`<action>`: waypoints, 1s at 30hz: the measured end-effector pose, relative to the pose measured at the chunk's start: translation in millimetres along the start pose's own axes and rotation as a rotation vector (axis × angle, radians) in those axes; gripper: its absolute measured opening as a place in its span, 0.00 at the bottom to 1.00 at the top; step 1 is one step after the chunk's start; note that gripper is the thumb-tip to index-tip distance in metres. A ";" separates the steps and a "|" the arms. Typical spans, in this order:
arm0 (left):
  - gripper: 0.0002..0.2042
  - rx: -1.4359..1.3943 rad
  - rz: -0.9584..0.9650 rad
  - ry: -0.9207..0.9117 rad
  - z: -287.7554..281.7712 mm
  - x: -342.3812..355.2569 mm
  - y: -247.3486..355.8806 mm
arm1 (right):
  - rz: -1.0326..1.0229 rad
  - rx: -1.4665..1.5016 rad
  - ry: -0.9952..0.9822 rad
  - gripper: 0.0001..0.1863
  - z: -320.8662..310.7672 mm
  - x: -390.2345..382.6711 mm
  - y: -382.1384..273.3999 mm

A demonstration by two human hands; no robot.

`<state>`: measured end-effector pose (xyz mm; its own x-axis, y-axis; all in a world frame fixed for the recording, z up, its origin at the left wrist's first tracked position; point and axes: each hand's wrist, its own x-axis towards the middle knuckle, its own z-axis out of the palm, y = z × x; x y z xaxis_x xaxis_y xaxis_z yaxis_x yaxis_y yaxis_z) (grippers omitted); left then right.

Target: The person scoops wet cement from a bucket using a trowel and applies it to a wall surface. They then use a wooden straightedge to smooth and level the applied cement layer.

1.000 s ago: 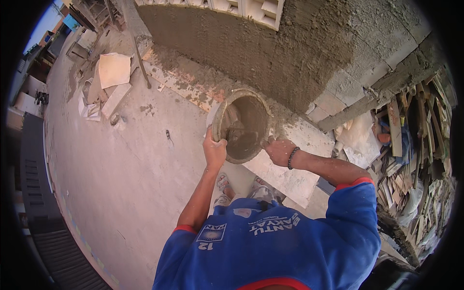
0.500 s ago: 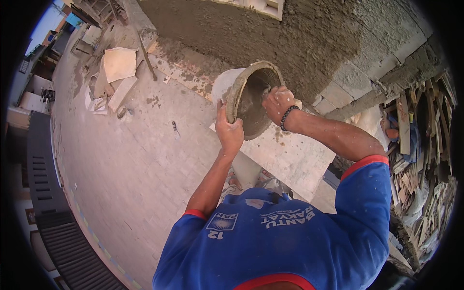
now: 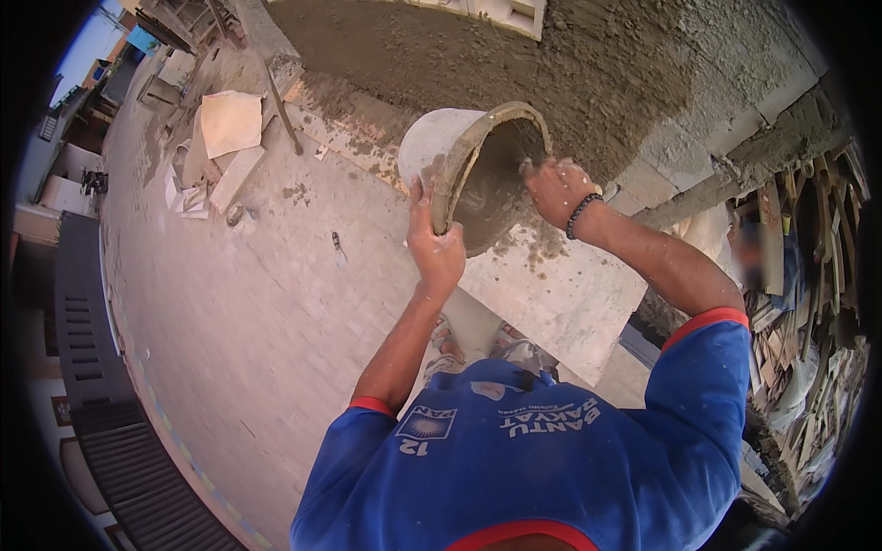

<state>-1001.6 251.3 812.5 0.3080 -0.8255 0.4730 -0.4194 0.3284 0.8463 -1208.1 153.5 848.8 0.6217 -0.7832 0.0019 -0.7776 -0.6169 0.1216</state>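
Observation:
A pale bucket (image 3: 439,144) is tilted on its side, its mortar-crusted mouth facing right and toward me. Wet grey mortar (image 3: 494,197) lies inside it. My left hand (image 3: 435,248) grips the near-left rim, thumb on the inside and fingers along the outer wall. At the right side of the mouth my right hand (image 3: 559,191) is closed, a dark bead bracelet on its wrist. It holds what looks like a trowel (image 3: 526,167); only a bit of grey metal shows by the thumb, and the blade is hidden or blurred.
Ahead stands a wall with fresh wet mortar (image 3: 606,83). Under the bucket lies a mortar-spattered pale board (image 3: 570,298). Scrap wood (image 3: 808,266) is heaped at the right. A pale sheet (image 3: 231,124) and a leaning pole (image 3: 281,108) are at the far left, a small dark object (image 3: 336,241) on the paving.
My right hand has moved right, toward the outer edge of the bucket's mouth. The bucket is tipped slightly more, and my left hand still grips its rim.

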 end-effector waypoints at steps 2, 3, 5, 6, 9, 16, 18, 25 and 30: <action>0.33 -0.002 -0.005 -0.011 -3.0 2.5 3.1 | -0.010 0.143 -0.088 0.15 3.2 1.2 4.6; 0.32 0.014 -0.015 -0.035 -3.7 3.6 7.1 | -0.011 0.191 -0.156 0.17 3.4 1.3 5.9; 0.31 0.046 -0.032 -0.069 -3.7 4.3 11.9 | -0.033 0.293 -0.219 0.19 14.4 -0.6 7.9; 0.31 0.063 -0.039 -0.077 -3.5 3.4 11.8 | -0.058 0.349 -0.212 0.19 33.5 -2.3 8.9; 0.33 0.098 -0.031 -0.106 -3.8 -1.2 0.7 | -0.001 0.603 -0.154 0.21 83.8 -11.0 -9.0; 0.31 -0.131 -0.279 -0.038 -22.0 -7.9 -43.9 | 0.091 0.932 -0.002 0.22 109.2 -10.1 -52.8; 0.31 -0.130 -0.312 -0.009 -25.0 -6.3 -48.2 | 0.108 0.860 0.027 0.22 100.9 -6.7 -49.6; 0.24 -0.324 -0.403 0.116 -31.5 -0.6 -53.7 | 0.121 0.608 -0.057 0.24 71.6 1.3 -21.2; 0.22 -0.233 -0.494 0.187 -39.5 -20.6 -96.6 | 0.114 0.555 -0.122 0.25 64.8 5.2 -2.9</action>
<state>-933.7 254.6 730.7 0.5740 -0.8184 0.0250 0.0055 0.0345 0.9994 -1208.8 146.2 784.1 0.5411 -0.8302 -0.1339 -0.7926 -0.4503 -0.4112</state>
